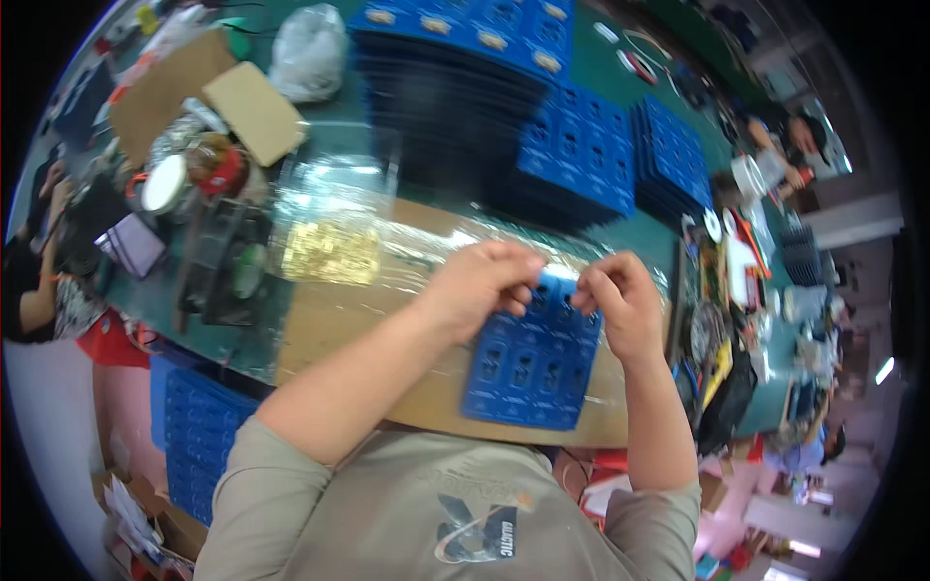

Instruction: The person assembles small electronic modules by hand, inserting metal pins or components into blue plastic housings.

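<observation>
1. The person is working at the far edge of a blue tray (528,363) of small moulded pockets. It lies on a film-wrapped cardboard sheet (339,320) at the near edge of the green bench (601,77). By the look of it, this is the step of seating a small part into a pocket in the tray's far row.

2. Left hand (484,281): fingers curled in tight, thumb and fingertips pinched at the tray's far edge. Whether a part sits in that pinch cannot be told; it is too small and blurred.

3. Right hand (620,300): also closed to a pinch, fingertips touching the tray's far right corner, just beside the left hand.

4. Toward the bench's left side lies a clear bag of small gold-coloured parts (329,252), well apart from both hands. Stacks of blue trays (572,155) stand along the far edge.

5. Judging from this, the next move calls for fine fingertip control: keep the tray flat with one hand and line the piece up squarely over its pocket.
</observation>
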Demonstrator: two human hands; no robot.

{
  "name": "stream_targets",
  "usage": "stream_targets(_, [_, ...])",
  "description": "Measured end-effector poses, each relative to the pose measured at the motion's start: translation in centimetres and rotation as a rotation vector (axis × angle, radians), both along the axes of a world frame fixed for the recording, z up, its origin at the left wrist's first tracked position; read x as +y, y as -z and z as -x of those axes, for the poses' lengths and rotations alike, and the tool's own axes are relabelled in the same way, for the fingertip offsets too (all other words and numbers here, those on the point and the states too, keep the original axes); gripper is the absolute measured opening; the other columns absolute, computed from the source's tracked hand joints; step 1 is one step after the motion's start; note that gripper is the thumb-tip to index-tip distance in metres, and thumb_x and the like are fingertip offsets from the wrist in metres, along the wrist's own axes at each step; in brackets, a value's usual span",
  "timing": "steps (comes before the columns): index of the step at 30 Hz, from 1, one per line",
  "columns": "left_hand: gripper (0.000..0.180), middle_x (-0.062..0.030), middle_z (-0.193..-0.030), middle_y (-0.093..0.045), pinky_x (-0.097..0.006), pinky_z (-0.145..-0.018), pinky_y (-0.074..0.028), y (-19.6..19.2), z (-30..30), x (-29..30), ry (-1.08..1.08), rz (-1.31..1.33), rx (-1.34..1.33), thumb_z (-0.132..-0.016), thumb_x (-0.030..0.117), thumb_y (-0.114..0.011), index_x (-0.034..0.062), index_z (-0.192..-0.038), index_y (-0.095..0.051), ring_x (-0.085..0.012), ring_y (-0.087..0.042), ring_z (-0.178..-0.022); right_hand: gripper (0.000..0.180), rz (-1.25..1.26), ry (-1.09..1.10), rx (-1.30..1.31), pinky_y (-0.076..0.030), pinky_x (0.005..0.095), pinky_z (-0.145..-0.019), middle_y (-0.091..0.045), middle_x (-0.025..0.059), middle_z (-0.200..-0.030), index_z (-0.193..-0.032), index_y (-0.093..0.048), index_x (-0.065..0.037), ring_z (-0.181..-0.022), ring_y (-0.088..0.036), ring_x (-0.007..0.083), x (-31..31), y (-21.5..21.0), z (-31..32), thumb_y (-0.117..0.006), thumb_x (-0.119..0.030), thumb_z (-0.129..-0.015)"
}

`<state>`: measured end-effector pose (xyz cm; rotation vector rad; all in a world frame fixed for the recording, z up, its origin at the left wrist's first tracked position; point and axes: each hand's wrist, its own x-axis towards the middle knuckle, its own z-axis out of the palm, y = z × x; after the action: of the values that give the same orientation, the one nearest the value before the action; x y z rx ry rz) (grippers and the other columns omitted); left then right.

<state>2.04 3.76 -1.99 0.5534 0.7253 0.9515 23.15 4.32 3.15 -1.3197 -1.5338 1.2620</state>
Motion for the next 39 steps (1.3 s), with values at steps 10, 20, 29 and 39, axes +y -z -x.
stream_targets(10, [0.023, -0.0016, -0.080, -0.063, -0.026, -0.063, -0.048, 0.3, -0.1, 0.4, -0.045, 0.027, -0.035, -0.091, 0.019, -0.071, -0.0002, -0.104, -0.067, -0.0105, -0.058, -0.071, 0.019, -0.173, -0.239, -0.661, -0.051, 0.0365, -0.077, -0.066, 0.0127, -0.095, -0.108, -0.067, -0.004, -0.088, -0.065, 0.0278, -0.9, 1.4, -2.1, -0.056, -0.010, -0.093])
stream_targets(20, [0.022, -0.0007, -0.081, -0.063, -0.026, -0.064, -0.048, 0.3, -0.1, 0.3, -0.069, 0.017, -0.077, -0.092, 0.018, -0.069, 0.0002, -0.105, -0.067, -0.0097, -0.058, -0.071, 0.026, -0.073, -0.231, -0.650, -0.051, 0.0387, -0.077, -0.067, 0.0143, -0.095, -0.113, -0.065, -0.005, -0.085, -0.066, 0.0298, -1.2, 0.9, 0.1, -0.059, -0.012, -0.089])
stream_targets(29, [0.023, 0.0000, -0.083, -0.063, -0.024, -0.065, -0.048, 0.3, 0.1, 0.3, -0.051, 0.011, -0.075, -0.092, 0.018, -0.069, 0.0001, -0.106, -0.067, -0.0083, -0.057, -0.073, 0.033, -0.006, -0.246, -0.668, -0.052, 0.0366, -0.070, -0.067, 0.0098, -0.083, -0.115, -0.064, -0.006, -0.075, -0.066, 0.0246, -0.6, 1.0, 1.2, -0.062, -0.011, -0.083])
stream_targets(39, [0.025, -0.0005, -0.082, -0.062, -0.023, -0.066, -0.049, 0.4, 0.0, 0.2, -0.028, 0.011, -0.080, -0.090, 0.020, -0.071, 0.0009, -0.105, -0.067, -0.0088, -0.057, -0.070, 0.031, -0.014, -0.260, -0.698, -0.052, 0.0367, -0.070, -0.068, 0.0093, -0.081, -0.113, -0.064, -0.006, -0.074, -0.066, 0.0248, -0.4, 0.7, 1.8, -0.063, -0.011, -0.083])
